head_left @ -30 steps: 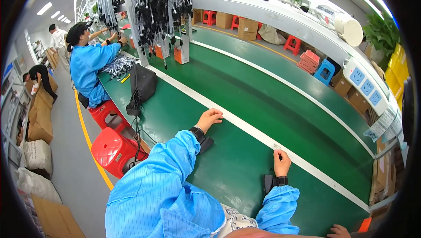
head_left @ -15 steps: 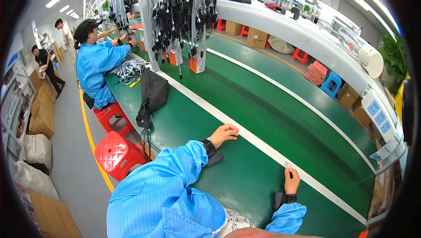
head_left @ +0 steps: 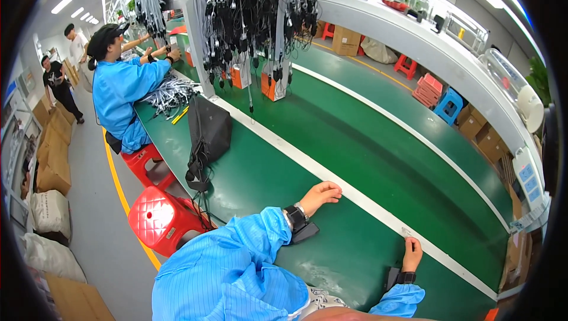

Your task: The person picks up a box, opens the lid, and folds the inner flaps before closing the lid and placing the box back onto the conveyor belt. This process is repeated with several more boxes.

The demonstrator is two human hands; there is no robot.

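Note:
My left hand [head_left: 322, 197] rests at the white strip [head_left: 361, 203] that runs along the green table. Its fingers curl together with the thumb against them, and anything small between them is hidden. My right hand [head_left: 413, 253] is further right by the same strip, fingers also curled and drawn together, their inner side hidden. Just beyond its fingertips a small pale mark [head_left: 406, 232] shows on the strip. Both wrists carry black straps with a dark box, and blue sleeves cover the arms.
A black bag [head_left: 210, 129] with cords lies left on the green table [head_left: 260, 173]. Bundled cables [head_left: 254, 19] hang above orange boxes [head_left: 274, 87]. A co-worker [head_left: 121, 84] in blue sits beyond white cables [head_left: 168, 96]. Red stools [head_left: 157, 217] stand left; a power strip [head_left: 526, 176] is right.
The whole view has shifted, so my hands and the table appear further right and lower. Against the strip, both hands keep nearly the same place and pose. A person in black at the back has turned.

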